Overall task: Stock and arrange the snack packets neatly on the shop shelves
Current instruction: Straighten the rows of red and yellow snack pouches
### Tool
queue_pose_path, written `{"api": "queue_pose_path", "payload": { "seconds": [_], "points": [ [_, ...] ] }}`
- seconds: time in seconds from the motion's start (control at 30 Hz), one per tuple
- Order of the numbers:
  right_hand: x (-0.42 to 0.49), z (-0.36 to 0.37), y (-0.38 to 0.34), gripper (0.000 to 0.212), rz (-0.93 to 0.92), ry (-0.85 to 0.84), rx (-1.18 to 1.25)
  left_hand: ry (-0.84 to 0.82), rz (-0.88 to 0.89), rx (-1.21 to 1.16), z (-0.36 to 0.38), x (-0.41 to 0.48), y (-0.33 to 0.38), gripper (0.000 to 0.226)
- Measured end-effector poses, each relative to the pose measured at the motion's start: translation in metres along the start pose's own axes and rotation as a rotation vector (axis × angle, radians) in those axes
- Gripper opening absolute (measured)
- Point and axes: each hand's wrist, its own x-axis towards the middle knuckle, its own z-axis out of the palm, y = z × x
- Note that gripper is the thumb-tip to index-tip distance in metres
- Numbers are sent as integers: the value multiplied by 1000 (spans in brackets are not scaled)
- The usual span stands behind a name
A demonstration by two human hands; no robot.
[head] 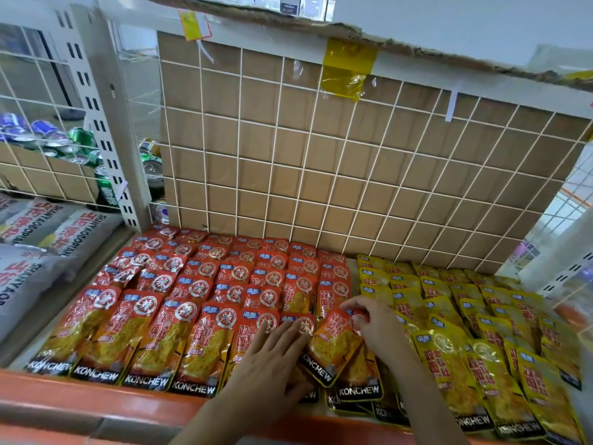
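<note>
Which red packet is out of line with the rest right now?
The tilted red packet that the right hand pinches by its top, next to the yellow packets. It lies slanted over its neighbours; the other front-row red packets lie straight in rows.

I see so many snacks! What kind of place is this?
Probably a shop: rows of red snack packets and yellow packets on a shelf, drink cans stacked beyond.

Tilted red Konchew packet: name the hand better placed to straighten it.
The right hand: its fingers pinch the tilted red packet by its top; the left hand lies flat on neighbouring packets.
</note>
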Motion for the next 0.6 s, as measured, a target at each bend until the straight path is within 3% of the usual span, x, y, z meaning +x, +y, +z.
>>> {"api": "queue_pose_path", "payload": {
  "seconds": [0.27, 0.43, 0.6],
  "points": [
    [-4, 10, -6, 24, -137, 3, -63, 71, 56, 50, 8, -3, -1, 63],
    [-6, 10, -8, 62, -118, -107, -246, 116, 14, 56, 11, -3, -4, 71],
    [-5, 4, -11, 60, -152, -187, -235, 132, 20, 67, 16, -3, -6, 69]
  ]
}}
